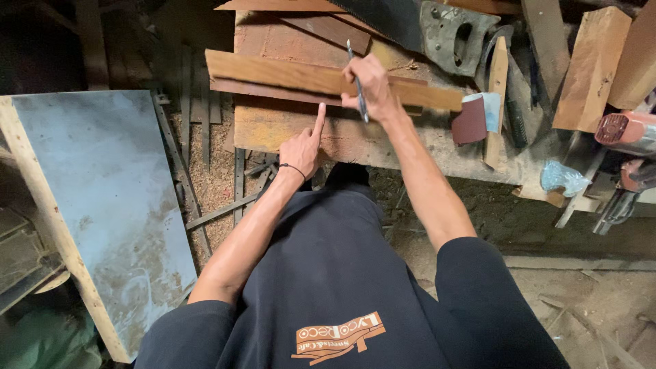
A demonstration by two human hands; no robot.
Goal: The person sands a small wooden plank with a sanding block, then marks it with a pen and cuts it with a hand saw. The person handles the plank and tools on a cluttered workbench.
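The right hand (371, 85) has its grip closed on one pencil (356, 78), slim and dark, held upright with its tip down on the long wooden strip (287, 75). That strip lies slantwise across the bench (273, 126), on top of a second, darker strip (263, 90) whose edge shows just below it. The left hand (301, 150) holds nothing: its fingers are curled and the one forefinger points up, its tip at the lower edge of the darker strip. A thin black band circles the left wrist.

Right of the strips lies one folded sheet of sandpaper (471, 119), reddish brown with a pale blue back. Behind the right hand lies one handsaw (444, 31) with a grey handle. Two pale wood blocks (591, 68) stand at the far right. One crumpled light blue wrapper (562, 178) sits at the bench's near edge. One large blue-grey board (109, 205) leans to the left.
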